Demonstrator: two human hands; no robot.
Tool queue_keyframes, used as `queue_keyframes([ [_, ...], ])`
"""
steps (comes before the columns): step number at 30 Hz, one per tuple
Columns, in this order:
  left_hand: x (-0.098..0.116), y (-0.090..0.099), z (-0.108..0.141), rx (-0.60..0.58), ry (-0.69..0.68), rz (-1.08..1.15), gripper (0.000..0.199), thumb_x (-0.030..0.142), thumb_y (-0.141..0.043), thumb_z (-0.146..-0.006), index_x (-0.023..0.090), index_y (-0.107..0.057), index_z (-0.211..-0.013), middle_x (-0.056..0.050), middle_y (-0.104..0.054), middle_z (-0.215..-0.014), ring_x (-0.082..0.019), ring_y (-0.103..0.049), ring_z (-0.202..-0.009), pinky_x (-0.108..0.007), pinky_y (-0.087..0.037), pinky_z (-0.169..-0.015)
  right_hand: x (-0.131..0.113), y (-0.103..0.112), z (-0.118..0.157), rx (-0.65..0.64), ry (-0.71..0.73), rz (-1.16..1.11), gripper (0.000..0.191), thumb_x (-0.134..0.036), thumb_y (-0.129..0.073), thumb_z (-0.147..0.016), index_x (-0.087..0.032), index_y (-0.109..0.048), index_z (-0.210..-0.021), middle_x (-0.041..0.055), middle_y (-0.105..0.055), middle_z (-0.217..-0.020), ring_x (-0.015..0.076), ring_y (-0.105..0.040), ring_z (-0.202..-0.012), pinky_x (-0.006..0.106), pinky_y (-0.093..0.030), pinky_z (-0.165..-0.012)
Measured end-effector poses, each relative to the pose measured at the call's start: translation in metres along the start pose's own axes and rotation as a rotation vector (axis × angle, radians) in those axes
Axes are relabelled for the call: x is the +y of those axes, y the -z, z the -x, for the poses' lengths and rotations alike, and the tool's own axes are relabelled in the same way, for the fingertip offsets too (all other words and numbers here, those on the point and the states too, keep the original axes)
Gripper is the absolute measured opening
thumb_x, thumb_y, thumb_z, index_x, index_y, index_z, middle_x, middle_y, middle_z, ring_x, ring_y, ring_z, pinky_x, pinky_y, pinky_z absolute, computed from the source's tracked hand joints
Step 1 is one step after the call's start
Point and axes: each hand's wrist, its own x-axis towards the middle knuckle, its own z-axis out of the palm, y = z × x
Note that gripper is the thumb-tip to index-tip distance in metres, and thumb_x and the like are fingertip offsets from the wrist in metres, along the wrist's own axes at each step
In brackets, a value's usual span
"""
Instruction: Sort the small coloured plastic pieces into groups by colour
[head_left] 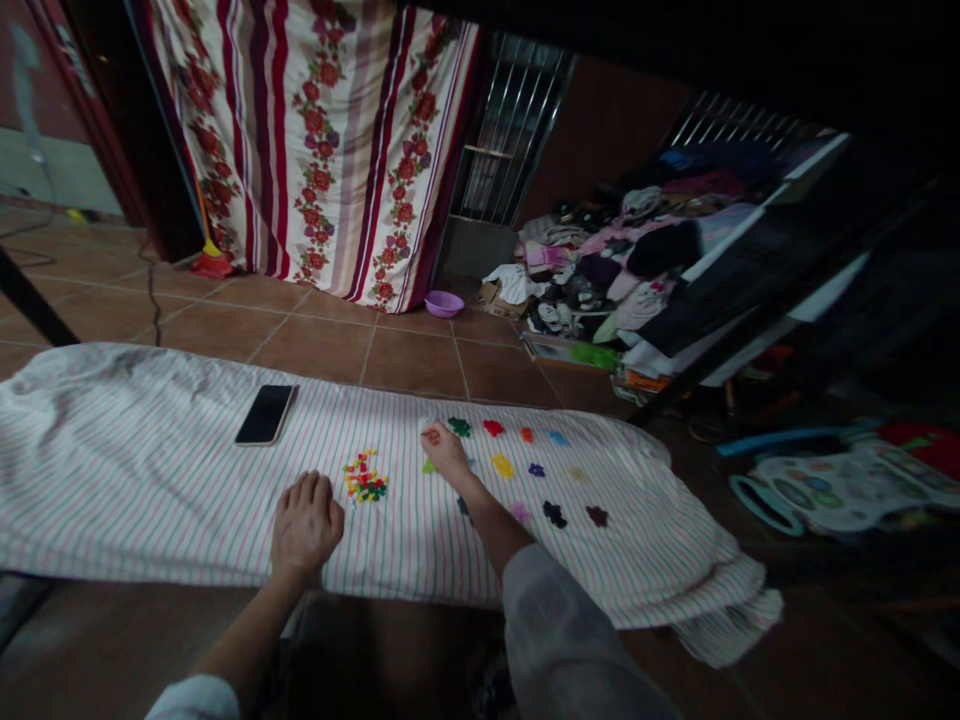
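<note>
Currently, the right hand (445, 450) is pinching together, contents unclear; the left hand (306, 525) is lying flat near one mixed pile (366, 480); one phone (265, 415) and at least twelve clusters (502, 466) are resting on cloth (172, 450).

No text or number seems readable anywhere in this dim, blurry view.

A loose scatter of tiny red, yellow and green pieces (367, 485) lay below and left of the frame's centre, thinning upward. Right of it, single-colour clusters sat apart in rough rows: a red cluster (493, 428) uppermost, a yellow cluster (502, 465) between, a black cluster (554, 514) lower.
</note>
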Motion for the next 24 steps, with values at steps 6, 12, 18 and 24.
queue_keyframes([
  [6, 0.000, -0.001, 0.000, 0.003, -0.014, -0.027, 0.031, 0.023, -0.044, -0.082, 0.010, -0.059, -0.106, -0.017, -0.063, -0.113, -0.028, -0.054, -0.111, -0.042, -0.040, -0.094, 0.040, 0.049, -0.021, 0.192, -0.141, 0.164, 0.015, -0.020, -0.054, -0.076, -0.021, -0.065, -0.087, 0.0028, -0.068, -0.082, 0.0168, -0.065, -0.078, 0.027, -0.049, -0.073],
  [12, -0.001, -0.003, 0.000, 0.003, -0.019, -0.037, 0.032, 0.023, -0.044, -0.082, 0.010, -0.058, -0.107, -0.017, -0.063, -0.113, -0.028, -0.054, -0.112, -0.041, -0.040, -0.094, 0.063, 0.065, -0.041, 0.186, -0.227, 0.327, 0.019, -0.017, -0.053, -0.078, -0.020, -0.067, -0.089, 0.0052, -0.071, -0.089, 0.0180, -0.065, -0.087, 0.026, -0.047, -0.078],
  [18, -0.001, -0.004, 0.000, -0.001, -0.018, -0.056, 0.032, 0.023, -0.044, -0.082, 0.010, -0.059, -0.107, -0.016, -0.063, -0.115, -0.028, -0.055, -0.112, -0.041, -0.041, -0.093, 0.071, 0.060, -0.058, 0.141, -0.269, 0.373, 0.022, -0.017, -0.052, -0.079, -0.020, -0.070, -0.091, 0.0059, -0.072, -0.094, 0.0197, -0.066, -0.090, 0.027, -0.046, -0.081],
  [24, 0.000, -0.004, 0.001, -0.009, -0.010, -0.064, 0.032, 0.023, -0.044, -0.082, 0.011, -0.058, -0.109, -0.016, -0.062, -0.116, -0.028, -0.054, -0.114, -0.041, -0.041, -0.095, 0.077, 0.052, -0.062, 0.116, -0.227, 0.326, 0.033, -0.009, -0.045, -0.077, -0.020, -0.071, -0.093, 0.0061, -0.071, -0.100, 0.0200, -0.065, -0.098, 0.029, -0.046, -0.087],
])
